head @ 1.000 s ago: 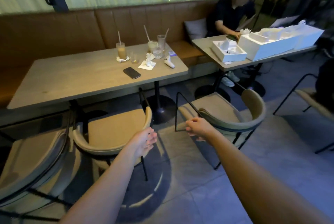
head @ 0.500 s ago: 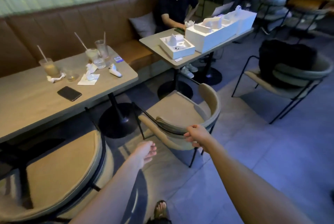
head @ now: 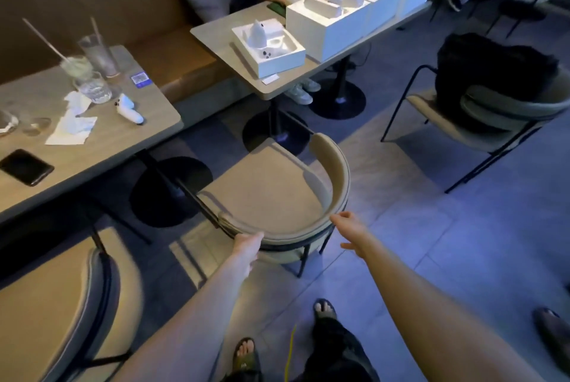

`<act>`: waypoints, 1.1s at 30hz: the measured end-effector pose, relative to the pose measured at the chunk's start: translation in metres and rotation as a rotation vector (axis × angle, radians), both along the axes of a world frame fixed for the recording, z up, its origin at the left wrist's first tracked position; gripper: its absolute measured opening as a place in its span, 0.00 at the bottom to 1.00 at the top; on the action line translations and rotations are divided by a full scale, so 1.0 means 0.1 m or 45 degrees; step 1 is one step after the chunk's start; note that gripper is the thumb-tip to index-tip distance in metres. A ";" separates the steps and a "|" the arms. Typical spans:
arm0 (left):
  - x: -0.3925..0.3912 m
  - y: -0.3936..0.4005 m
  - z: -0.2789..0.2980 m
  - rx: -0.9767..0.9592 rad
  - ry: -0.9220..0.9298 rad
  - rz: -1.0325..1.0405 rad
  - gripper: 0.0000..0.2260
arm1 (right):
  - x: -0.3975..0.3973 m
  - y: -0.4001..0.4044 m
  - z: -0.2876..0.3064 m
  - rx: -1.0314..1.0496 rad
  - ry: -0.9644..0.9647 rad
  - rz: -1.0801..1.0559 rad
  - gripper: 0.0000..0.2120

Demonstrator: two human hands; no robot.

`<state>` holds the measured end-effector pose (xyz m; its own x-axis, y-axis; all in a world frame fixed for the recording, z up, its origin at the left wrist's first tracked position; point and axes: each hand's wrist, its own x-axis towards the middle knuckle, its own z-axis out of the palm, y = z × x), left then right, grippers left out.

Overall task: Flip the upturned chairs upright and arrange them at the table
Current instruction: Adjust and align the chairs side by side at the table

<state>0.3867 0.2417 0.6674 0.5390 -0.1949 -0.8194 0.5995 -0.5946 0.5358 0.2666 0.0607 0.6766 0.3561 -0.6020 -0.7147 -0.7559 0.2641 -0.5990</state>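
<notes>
**Gripping the curved backrest, chair facing the gap between two tables**

Clasping the near-left stretch of the backrest rim with the left hand (head: 246, 247), fingers curled under and over the padding. Reaching in with the right hand (head: 350, 227), fingers extended and only touching or just short of the near-right rim; impossible to tell whether closing on it yet. Standing already upright on its thin black metal legs: the beige upholstered chair with the curved wraparound backrest (head: 271, 193), seat open toward the far side, backrest nearest the body. Pointing, along its front-to-back axis, away from the grip and into the gap between the long wood-topped table on the left (head: 92, 147) and the smaller wood-topped table carrying white boxes (head: 222, 39). Lying closer to the left table's black round pedestal base (head: 171, 190) than to the right one. Likely calling for a push forward with a turn leftward, led by the left hand. Waiting at lower left, just beside: a second beige chair (head: 61, 304).
</notes>
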 end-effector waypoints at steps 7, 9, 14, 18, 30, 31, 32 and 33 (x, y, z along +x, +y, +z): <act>0.00 -0.53 -0.38 0.360 -0.110 0.101 0.34 | 0.28 -0.95 -0.48 -0.088 0.162 0.339 0.22; -0.01 -0.69 -0.43 0.384 -0.090 0.218 0.38 | 0.37 -1.14 -0.60 -0.076 0.228 0.389 0.28; 0.01 -0.95 -0.58 0.389 0.028 0.527 0.45 | 0.60 -1.46 -0.91 -0.063 0.270 0.375 0.50; 0.16 -1.02 -0.79 0.383 0.095 0.761 0.48 | 0.82 -1.65 -1.13 0.098 0.254 0.170 0.43; 0.43 -0.80 -0.89 0.028 0.438 1.052 0.17 | 1.13 -1.57 -1.24 0.444 0.331 -0.150 0.07; 0.44 -0.75 -0.89 0.037 0.420 1.052 0.17 | 1.14 -1.54 -1.22 0.426 0.343 -0.134 0.05; 0.46 -0.71 -0.87 0.031 0.417 1.044 0.17 | 1.14 -1.48 -1.18 0.408 0.353 -0.113 0.05; 0.48 -0.65 -0.86 0.016 0.409 1.046 0.18 | 1.17 -1.41 -1.15 0.406 0.349 -0.091 0.05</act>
